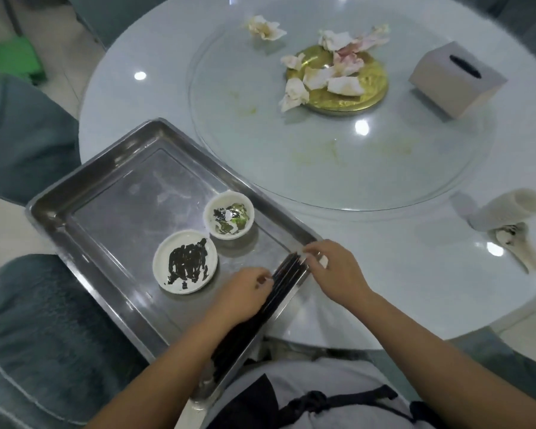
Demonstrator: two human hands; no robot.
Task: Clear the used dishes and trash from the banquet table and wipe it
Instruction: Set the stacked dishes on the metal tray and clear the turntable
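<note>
A bundle of dark chopsticks (279, 284) was held along the right-hand edge of a steel tray (112, 178) at the near rim of a round white banquet table (415, 274), at about 7 o'clock on the tabletop. The bundle was gripped by the left hand (245, 294) near its middle, fingers curled around it, while its far tips were pinched by the right hand (334, 269). Inside the tray, a small white plate (184, 266) smeared with dark sauce was seen just beside a small white bowl (229, 218) holding green and dark scraps; the two stood close together, apparently not touching. On the glass turntable (291, 168) at the table's centre, crumpled used napkins (319, 77) were piled on and around a gold disc (365, 88), with one more crumpled napkin (265, 29) lying apart at 11 o'clock. A grey tissue box (455, 78) was seen at 2 o'clock on the turntable. A rolled white towel (508, 209) lay at 4 o'clock beyond the turntable, with a soiled white spoon (520, 247) just beside it.
</note>
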